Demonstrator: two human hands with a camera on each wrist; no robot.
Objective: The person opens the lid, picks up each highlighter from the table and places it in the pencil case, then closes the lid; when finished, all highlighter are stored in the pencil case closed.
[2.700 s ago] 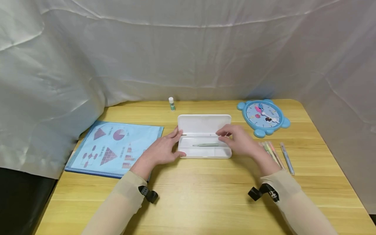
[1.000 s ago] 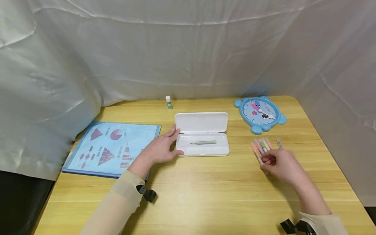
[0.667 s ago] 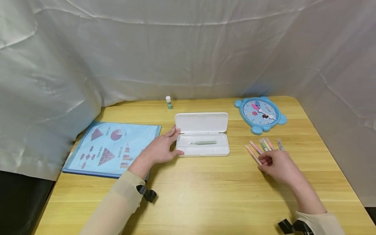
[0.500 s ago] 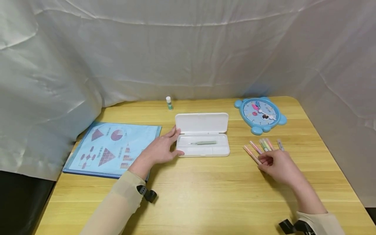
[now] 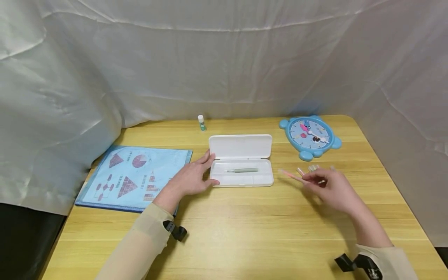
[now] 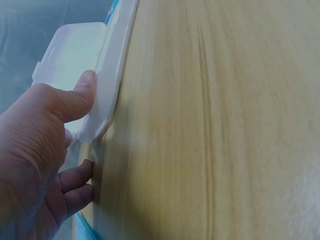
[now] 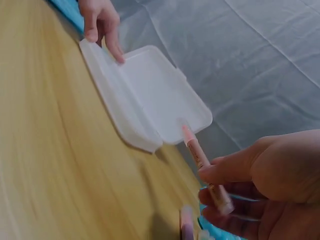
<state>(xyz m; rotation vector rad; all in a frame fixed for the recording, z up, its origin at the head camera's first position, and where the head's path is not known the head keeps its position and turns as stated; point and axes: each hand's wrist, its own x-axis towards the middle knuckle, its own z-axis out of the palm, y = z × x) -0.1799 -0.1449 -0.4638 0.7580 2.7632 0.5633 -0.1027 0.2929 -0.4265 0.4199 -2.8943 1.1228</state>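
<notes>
A white pencil case (image 5: 240,146) stands with its lid raised at the middle of the table. One slim grey-green pen (image 5: 244,170) lies inside it. My left hand (image 5: 191,179) holds the case's left end, thumb at the front edge and a finger near the hinge. To the right, my right hand (image 5: 332,190) pinches a pinkish-orange highlighter (image 7: 198,154) between thumb and fingers, its tip end pointing left towards the case. Several other highlighters (image 5: 312,168) lie behind that hand, mostly hidden by it.
A blue document bag (image 5: 133,175) with printed charts lies at the left, close to the left forearm. A small glue stick (image 5: 201,123) stands behind the case. At the back right is a blue toy clock (image 5: 310,136). Grey cloth (image 5: 224,66) walls the table's back and sides.
My right hand left the case, went to the highlighters, separated the pinkish-orange one and now lifts it up and leftwards. The left hand stays on the case.
</notes>
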